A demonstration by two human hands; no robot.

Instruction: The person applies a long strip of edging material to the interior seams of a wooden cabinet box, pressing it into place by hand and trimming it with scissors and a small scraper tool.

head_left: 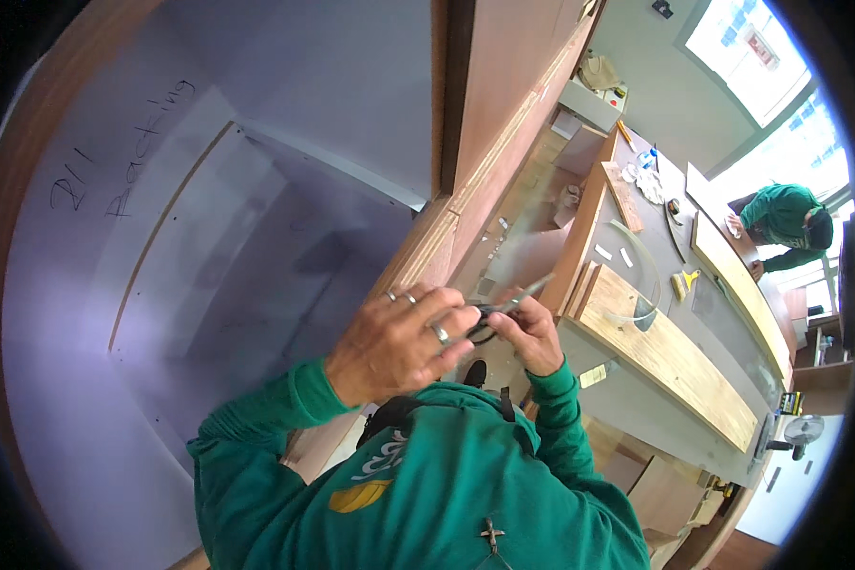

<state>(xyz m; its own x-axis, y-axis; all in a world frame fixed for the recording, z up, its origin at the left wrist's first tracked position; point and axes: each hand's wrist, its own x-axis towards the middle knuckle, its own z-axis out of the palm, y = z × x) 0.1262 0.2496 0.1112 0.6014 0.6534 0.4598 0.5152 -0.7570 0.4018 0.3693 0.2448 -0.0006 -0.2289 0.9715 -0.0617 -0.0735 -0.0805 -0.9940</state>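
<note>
1. Scissor-like tool point(532, 290), with a slim grey end and a dark looped end, is between the fingers of both hands, in front of the green jumper point(465, 465). Blur hides its exact kind.
2. Far to the left of the fingers stands a lilac cabinet point(85, 285), with a thin wooden strip point(166, 237) inside it.
3. Nearer is the left hand point(394, 347), with rings. Its fingers bend toward the dark end, but I cannot tell whether they clamp it or only touch it.
4. On the right hand point(537, 340), thumb and fingers are clamped on the tool. Two hands probably make such a small thing steadier, and the slim end, pointing outward, is perhaps safer for the skin.
5. Just right of these fingers, a pale board point(670, 366) lies flat on the grey worktop point(712, 347), which likely supports its length well.
6. Farther right from the fingers lies a yellow brush point(684, 284), probably put there within reach.
7. Farthest right, well apart from the fingers, a co-worker point(779, 214) leans behind a long board point(746, 299).
</note>
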